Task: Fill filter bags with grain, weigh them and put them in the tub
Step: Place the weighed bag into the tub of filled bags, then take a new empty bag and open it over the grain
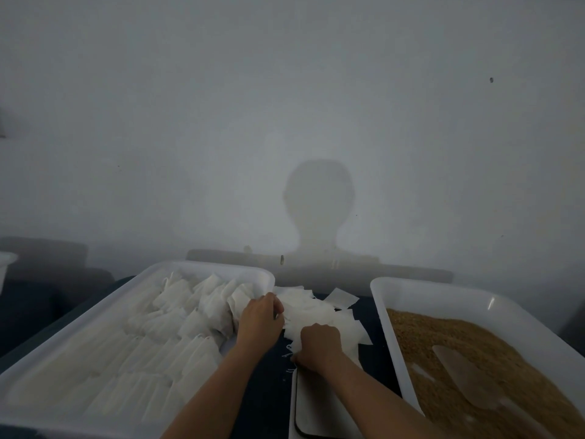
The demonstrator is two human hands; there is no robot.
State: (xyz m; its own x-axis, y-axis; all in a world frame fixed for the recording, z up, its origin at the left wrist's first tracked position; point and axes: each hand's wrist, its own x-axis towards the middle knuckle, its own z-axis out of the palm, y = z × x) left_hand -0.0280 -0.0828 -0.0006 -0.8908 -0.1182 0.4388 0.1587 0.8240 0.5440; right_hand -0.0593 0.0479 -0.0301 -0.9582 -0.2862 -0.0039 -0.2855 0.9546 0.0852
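1. White empty filter bags [319, 315] lie in a loose pile on the dark table [262, 391], between two white tubs.
2. The left hand [259, 321] reaches into the pile's left edge, fingers curled, pinching a bag.
3. The right hand [318, 348] rests on the pile's near side, fingers curled onto the bags.
4. The left tub [38, 369] holds rows of filled bags [164, 340].
5. The right tub [395, 353] holds brown grain [421, 340] and a translucent scoop [465, 375].
6. A flat scale [319, 407] sits near, just under the right wrist.
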